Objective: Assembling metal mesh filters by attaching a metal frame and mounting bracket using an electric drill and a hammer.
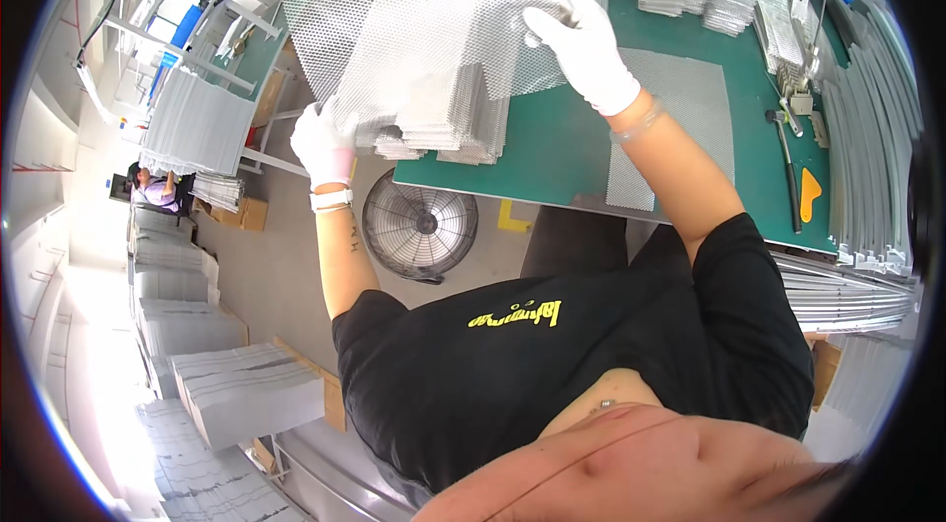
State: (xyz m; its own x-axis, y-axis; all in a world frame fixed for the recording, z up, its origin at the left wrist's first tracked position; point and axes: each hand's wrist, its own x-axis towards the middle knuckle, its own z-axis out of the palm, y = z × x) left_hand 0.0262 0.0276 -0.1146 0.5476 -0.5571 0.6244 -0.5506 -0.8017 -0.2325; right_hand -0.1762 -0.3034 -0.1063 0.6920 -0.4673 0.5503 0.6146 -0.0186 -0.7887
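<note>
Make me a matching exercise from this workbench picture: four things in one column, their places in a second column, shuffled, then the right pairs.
Things:
1. left hand
2. right hand
3. floor fan
4. single mesh sheet

Places:
A. flat on the green table, right of the stack
B. on top of the mesh stack
C. at the stack's left edge
D. on the floor below the table edge

Pairs: 1-C, 2-B, 3-D, 4-A

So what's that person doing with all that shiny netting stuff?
A person in white gloves is handling a stack of metal mesh sheets at the edge of a green table. The left hand grips the stack's side, while the right hand pinches the top sheet. Another mesh sheet lies flat nearby, and a round fan sits on the floor below.
</note>
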